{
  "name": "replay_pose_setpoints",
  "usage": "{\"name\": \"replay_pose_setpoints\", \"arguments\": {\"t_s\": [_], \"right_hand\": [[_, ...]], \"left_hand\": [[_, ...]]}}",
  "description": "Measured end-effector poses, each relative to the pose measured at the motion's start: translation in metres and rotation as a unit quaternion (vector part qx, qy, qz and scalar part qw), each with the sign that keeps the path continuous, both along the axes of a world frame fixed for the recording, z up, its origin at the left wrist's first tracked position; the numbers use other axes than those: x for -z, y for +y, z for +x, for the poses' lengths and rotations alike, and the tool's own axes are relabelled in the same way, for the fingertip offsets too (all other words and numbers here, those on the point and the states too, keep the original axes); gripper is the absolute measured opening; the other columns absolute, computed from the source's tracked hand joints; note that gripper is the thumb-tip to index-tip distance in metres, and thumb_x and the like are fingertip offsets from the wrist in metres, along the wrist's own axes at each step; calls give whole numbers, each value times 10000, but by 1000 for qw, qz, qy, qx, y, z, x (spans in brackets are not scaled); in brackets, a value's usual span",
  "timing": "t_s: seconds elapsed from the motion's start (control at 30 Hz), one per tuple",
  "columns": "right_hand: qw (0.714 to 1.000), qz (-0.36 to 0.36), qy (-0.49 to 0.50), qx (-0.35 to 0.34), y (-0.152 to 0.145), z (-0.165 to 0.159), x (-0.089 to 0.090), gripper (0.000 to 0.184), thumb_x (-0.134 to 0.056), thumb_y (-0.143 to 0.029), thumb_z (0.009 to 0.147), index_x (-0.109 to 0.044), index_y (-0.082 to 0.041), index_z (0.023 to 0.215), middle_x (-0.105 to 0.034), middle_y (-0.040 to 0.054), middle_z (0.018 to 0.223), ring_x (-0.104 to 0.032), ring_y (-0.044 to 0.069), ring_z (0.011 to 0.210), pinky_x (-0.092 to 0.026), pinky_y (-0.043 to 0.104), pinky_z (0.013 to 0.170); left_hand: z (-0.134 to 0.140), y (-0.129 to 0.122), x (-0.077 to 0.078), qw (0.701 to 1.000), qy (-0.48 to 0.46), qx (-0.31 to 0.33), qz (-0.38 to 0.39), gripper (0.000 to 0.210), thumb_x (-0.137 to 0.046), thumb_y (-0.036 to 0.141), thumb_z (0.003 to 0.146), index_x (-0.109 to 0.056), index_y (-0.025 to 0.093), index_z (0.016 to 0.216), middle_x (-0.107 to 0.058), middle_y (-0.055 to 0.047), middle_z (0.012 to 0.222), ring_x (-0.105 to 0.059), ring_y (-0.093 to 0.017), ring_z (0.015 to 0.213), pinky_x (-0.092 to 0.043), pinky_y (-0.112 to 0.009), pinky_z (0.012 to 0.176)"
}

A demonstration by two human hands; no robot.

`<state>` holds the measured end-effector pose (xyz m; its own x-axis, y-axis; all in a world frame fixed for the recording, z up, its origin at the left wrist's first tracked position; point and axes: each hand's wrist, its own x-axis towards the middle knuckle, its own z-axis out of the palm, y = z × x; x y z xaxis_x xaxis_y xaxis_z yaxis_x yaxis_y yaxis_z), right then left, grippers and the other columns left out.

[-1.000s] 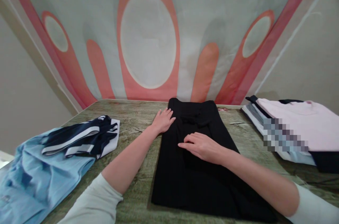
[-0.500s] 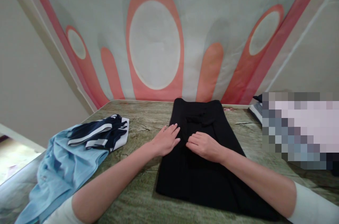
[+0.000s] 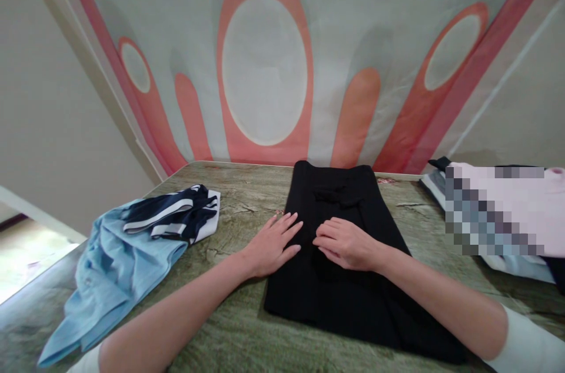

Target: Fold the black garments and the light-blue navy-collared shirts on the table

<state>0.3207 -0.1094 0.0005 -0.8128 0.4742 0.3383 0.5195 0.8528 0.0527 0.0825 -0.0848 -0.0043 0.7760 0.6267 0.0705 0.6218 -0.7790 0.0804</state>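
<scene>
A black garment lies spread lengthwise in front of me, its outline roughly rectangular, with thin bunched folds or straps on its upper part. My left hand rests flat with fingers spread, its fingertips over the garment's left edge. Over the middle of the cloth is my right hand, fingers curled together and closed on the black fabric. Its fingertips are partly tucked out of sight, so how much cloth they hold is hidden.
On the left of the wood-patterned table lie a light blue garment and, over it, a navy garment with white stripes. A pile of clothes with a pink one on top stands at the right, partly pixelated. A patterned wall covering rises behind.
My left hand has slid slightly toward me along the garment's left edge, its fingers wider apart. My right hand stays nearly in place, still curled. The whole view has shifted a little.
</scene>
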Motion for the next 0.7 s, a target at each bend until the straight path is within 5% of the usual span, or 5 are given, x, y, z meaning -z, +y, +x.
{"name": "replay_pose_setpoints", "arguments": {"t_s": [0.17,0.4,0.7], "right_hand": [[998,-11,-35,-54,-14,-10,-9,246,-413,-177,872,-574,-185,1058,-572,66,907,-480,162,801,-339,307,730],[996,-19,-76,-47,-16,-15,-11,209,-397,-169,886,-605,-177,908,-580,55,877,-480,152,751,-333,310,721],[993,-108,-18,-54,-26,-17,-13,162,-453,-173,839,-592,-186,921,-583,45,923,-489,144,786,-336,284,727]], "left_hand": [[2,-1,-1,1000,-8,25,-7,463,-301,395,935,-304,240,1371,-253,-22,1452,-104,-180,1356,-60,-398,1105],[2,0,-1,998,-27,27,-44,468,-318,381,932,-291,238,1377,-216,-20,1464,-144,-177,1350,-129,-360,1100],[1,3,3,997,-39,47,-47,474,-326,376,933,-284,217,1377,-214,-45,1465,-158,-201,1346,-134,-390,1093]]}}
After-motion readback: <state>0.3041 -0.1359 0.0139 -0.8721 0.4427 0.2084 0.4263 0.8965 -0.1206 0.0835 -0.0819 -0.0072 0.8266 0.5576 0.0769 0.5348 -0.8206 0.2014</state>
